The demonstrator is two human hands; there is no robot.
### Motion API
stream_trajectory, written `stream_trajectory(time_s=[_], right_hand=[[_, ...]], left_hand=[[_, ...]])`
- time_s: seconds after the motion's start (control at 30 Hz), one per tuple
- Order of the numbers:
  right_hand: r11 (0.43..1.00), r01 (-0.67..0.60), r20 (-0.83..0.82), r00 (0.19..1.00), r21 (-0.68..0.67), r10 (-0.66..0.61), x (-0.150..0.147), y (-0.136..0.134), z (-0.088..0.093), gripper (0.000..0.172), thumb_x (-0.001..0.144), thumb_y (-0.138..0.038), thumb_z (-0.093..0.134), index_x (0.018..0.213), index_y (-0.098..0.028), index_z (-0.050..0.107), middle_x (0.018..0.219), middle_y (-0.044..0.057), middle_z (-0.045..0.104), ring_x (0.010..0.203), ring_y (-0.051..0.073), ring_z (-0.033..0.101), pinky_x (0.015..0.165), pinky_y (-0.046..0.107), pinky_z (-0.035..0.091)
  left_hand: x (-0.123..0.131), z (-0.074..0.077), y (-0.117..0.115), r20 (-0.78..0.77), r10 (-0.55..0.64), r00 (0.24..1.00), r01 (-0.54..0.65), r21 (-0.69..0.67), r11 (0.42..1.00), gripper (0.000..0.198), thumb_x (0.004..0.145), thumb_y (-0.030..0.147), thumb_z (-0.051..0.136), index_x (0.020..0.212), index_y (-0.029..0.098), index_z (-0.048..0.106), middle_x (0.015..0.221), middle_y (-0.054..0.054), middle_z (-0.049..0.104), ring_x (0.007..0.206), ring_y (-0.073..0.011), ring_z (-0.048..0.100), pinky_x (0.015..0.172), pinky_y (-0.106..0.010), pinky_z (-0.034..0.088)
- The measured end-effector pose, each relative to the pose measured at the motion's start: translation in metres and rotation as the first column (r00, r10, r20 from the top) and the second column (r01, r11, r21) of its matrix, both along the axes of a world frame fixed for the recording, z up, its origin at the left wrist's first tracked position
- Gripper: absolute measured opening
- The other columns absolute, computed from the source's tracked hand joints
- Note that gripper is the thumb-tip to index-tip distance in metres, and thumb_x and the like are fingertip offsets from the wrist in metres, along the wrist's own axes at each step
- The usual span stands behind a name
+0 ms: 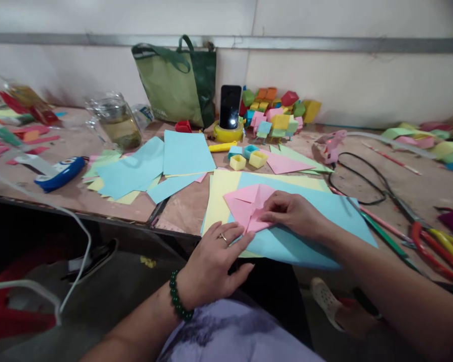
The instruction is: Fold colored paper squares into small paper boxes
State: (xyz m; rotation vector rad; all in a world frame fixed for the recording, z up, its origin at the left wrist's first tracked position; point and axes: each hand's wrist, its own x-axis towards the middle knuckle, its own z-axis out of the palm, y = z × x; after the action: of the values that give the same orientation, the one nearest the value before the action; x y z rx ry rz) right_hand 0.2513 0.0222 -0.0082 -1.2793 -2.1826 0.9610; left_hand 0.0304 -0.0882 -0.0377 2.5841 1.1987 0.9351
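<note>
A pink sheet of paper (245, 197), folded into flaps that meet near its middle, lies on top of blue paper (302, 251) and yellow paper (216, 201) at the table's front edge. My right hand (292, 213) pinches the right-hand flap of the pink paper between thumb and fingers. With fingers stretched out, my left hand (222, 256) rests its fingertips on the paper's lower left edge. Small folded paper boxes (237, 162), yellow and blue, stand just behind the stack.
A phone (231, 108) stands upright in a yellow holder, beside a pile of coloured paper cubes (277, 118). Left are a green bag (173, 80), a glass mug (117, 123) and loose blue sheets (189, 151). A pink glue gun (334, 146) and red-handled scissors (430, 246) lie right.
</note>
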Motion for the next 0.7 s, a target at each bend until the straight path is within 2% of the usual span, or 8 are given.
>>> stream_trajectory(time_s=[0.7], right_hand=[[1.000,0.029,0.020,0.999,0.006,-0.029,0.0009,-0.0016,-0.0023,0.033,0.073,-0.051,0.069,0.065,-0.020,0.064,0.076,0.003,0.060,0.069,0.017,0.054,0.064,0.031,0.043]], left_hand=[[0.0026,0.0026,0.0013,-0.061,-0.001,0.998,0.000,-0.028,1.000,0.047,0.085,0.027,0.053,0.129,0.011,0.052,0.122,-0.015,0.060,0.118,-0.0286,0.052,0.103,-0.049,0.040]])
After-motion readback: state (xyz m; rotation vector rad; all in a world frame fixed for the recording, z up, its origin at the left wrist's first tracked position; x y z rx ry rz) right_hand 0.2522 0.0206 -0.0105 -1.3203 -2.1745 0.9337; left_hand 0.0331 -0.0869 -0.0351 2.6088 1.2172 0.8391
